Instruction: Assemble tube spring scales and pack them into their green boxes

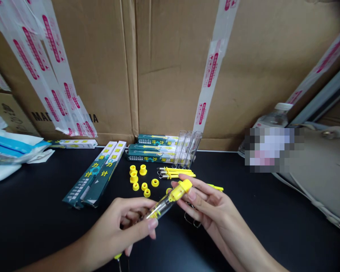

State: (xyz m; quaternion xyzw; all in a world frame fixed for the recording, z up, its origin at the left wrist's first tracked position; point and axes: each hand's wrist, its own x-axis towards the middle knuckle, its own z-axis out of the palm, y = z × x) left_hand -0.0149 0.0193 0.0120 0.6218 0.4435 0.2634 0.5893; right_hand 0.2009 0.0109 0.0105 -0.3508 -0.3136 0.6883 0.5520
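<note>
A tubular spring scale (164, 205) with a clear barrel, a yellow top cap and yellow parts inside is held at a slant between my hands. My left hand (117, 224) is closed around the lower barrel. A yellow end and a thin wire show beneath that hand. My right hand (212, 211) pinches the yellow cap (184, 185) at the upper end. Beyond the scale lie several small yellow collars (143, 170) and yellow rods (178, 172) with metal ends. Wire hooks (193, 221) rest on the table, partly hidden by my right hand.
Green and white printed boxes (95, 175) lie to the left, and more boxes (151, 153) lie at the back. Several clear tubes (188, 147) lean on those. A plastic bottle (274, 117) and a beige bag (320, 170) stand right. Cardboard (170, 87) walls the rear; blue-white packaging (14, 147) lies far left.
</note>
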